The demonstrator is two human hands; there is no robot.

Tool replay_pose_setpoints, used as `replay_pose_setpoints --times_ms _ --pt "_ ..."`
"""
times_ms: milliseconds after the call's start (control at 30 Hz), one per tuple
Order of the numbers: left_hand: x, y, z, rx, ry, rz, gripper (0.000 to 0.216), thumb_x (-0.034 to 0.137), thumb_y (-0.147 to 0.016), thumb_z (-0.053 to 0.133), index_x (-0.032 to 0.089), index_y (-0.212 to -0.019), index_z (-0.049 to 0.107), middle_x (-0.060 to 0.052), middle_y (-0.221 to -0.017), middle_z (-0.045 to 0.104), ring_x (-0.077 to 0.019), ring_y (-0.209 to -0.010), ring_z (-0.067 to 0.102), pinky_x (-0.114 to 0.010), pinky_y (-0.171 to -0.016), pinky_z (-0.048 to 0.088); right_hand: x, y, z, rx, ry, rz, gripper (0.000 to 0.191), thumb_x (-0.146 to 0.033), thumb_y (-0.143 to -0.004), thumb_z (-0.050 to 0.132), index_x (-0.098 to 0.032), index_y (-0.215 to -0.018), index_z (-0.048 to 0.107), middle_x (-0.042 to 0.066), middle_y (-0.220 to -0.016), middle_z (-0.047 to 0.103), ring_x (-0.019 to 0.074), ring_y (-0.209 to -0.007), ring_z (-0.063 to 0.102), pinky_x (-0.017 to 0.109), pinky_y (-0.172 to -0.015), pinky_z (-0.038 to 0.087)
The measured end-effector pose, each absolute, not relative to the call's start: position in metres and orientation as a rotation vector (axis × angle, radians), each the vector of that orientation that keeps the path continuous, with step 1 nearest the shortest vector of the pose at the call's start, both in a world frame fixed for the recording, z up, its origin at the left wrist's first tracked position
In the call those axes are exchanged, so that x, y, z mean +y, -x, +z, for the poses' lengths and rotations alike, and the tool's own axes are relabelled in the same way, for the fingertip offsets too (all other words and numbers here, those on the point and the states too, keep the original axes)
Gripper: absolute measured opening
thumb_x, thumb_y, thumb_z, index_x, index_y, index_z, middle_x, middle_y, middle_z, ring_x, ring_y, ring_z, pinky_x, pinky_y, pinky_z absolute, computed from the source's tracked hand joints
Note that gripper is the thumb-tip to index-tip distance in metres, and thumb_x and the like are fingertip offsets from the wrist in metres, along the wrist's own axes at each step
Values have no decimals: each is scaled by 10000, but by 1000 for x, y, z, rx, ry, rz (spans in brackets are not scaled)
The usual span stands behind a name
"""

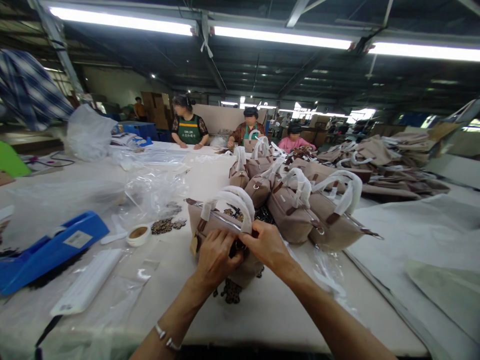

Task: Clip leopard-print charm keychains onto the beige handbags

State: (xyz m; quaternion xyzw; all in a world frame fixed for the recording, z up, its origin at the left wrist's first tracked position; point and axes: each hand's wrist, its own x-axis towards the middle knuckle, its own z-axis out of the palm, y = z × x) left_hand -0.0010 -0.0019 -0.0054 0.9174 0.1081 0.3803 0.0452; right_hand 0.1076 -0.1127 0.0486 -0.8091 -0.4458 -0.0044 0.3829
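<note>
Handbag (214, 220) is sitting on the table (285, 320) before the person, near other bags (287, 215). Left hand (216, 252) and right hand (272, 245) are resting with curled fingers against its upper front; whether they are grasping anything cannot be told.

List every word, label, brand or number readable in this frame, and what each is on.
"OMLUN", as best it reads (spelling uncertain): co-worker's green apron.
Chinese characters under it: too blurred to read.
White label on the blue dispenser: print unreadable.
Any other print is too small or blurred to read.
</note>
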Motion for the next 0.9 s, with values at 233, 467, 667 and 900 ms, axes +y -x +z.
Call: replay_pose_setpoints --times_ms 233,467,667,900 --pt "11 -3 -5 69 -2759 1035 224 165 -774 600 175 -997 619 -68 -890 669 -246 -889 589 -359 -809 489 -115 -112 52 -1094 2048 253 184 -284 -765 578 -163 -659 668 8 -594 655 143 -584 549 227 -530 336" --pt "14 -10 1 107 -2723 877 202 141 -735 595 180 -933 609 -61 -905 671 -236 -918 607 -345 -840 488 -116 -110 49 -1097 2119 107 195 -305 -820 557 -168 -752 678 38 -733 699 166 -687 605 238 -599 368" --pt "-2 -9 7 271 -2724 769 213 169 -743 584 188 -954 602 -69 -942 685 -246 -945 621 -356 -868 479 -119 -109 49 -970 2243 91 214 -315 -834 552 -183 -685 631 47 -664 685 161 -615 600 240 -552 338" --pt "-20 -8 13 467 -2727 711 185 211 -797 557 177 -977 586 -81 -904 696 -260 -898 653 -338 -784 487 -117 -104 38 -1011 2345 -122 181 -285 -865 536 -185 -739 618 97 -770 717 209 -700 636 280 -596 328"
